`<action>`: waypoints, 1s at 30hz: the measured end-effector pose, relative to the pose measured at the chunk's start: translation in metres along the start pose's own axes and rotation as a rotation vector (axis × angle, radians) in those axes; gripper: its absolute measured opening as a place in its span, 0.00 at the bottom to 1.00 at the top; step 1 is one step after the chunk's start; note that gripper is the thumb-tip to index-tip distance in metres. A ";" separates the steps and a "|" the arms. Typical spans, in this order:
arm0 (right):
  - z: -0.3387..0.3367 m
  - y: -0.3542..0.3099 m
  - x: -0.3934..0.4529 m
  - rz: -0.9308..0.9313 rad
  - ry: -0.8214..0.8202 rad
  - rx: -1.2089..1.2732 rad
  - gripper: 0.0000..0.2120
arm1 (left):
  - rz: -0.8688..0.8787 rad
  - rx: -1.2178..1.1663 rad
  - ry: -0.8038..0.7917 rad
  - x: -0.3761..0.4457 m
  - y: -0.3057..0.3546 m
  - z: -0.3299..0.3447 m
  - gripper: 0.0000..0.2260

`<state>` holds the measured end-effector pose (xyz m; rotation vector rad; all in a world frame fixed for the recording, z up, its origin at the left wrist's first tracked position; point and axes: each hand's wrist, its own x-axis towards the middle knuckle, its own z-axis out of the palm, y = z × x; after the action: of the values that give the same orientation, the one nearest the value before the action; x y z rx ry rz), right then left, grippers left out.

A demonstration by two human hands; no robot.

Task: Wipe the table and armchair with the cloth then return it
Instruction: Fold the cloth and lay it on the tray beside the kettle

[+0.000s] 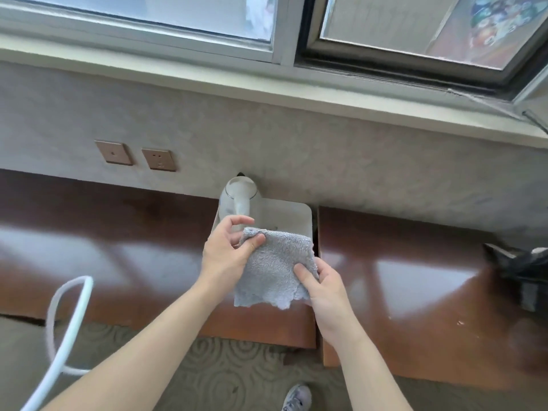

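Glossy brown bench (415, 277) under a window wall, patterned carpet (237, 378) below. Grey cloth (274, 268) held up over the bench between both hands — left hand (228, 253) pinches its top-left corner at about 10 o'clock, thumb on top; right hand (323, 289) grips the lower-right edge at 4 o'clock, thumb over the fabric, fingers hidden behind. White kettle (240, 200) on a white tray (292, 216) at 12 o'clock, partly covered by the left hand and cloth. Dark object (522, 271) at 3 o'clock — cut off, unclear. White cable (65, 321) at 8 o'clock, blurred.
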<state>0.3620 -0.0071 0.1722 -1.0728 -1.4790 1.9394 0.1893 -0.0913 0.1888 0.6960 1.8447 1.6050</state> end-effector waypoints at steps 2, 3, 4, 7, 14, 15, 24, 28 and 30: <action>-0.018 0.001 0.025 0.000 0.008 -0.006 0.08 | -0.070 -0.081 0.069 0.014 -0.003 0.025 0.14; -0.024 0.002 0.035 -0.007 0.034 -0.015 0.09 | -0.109 -0.113 0.071 0.021 -0.006 0.033 0.16; -0.032 0.004 0.048 -0.013 0.062 -0.022 0.12 | -0.149 -0.143 0.056 0.031 -0.009 0.044 0.18; -0.053 0.006 0.080 -0.070 0.127 -0.144 0.19 | -0.219 -0.202 -0.052 0.056 -0.020 0.064 0.19; -0.082 0.031 0.158 0.004 -0.011 -0.590 0.18 | -0.040 0.571 -0.447 0.130 -0.071 0.073 0.16; -0.082 0.035 0.169 0.020 -0.053 -0.670 0.19 | 0.000 0.652 -0.475 0.143 -0.078 0.074 0.17; -0.056 0.086 0.269 0.106 -0.264 -1.098 0.30 | -0.014 1.019 -0.779 0.223 -0.161 0.093 0.34; -0.055 0.109 0.294 0.095 -0.230 -1.226 0.32 | -0.098 1.099 -0.740 0.225 -0.189 0.108 0.38; -0.055 0.119 0.295 0.050 -0.245 -1.311 0.33 | -0.030 1.142 -0.720 0.225 -0.197 0.111 0.38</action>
<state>0.2453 0.2111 -0.0345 -1.3143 -2.9900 0.9530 0.1133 0.1200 -0.0383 1.4415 2.0003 0.0339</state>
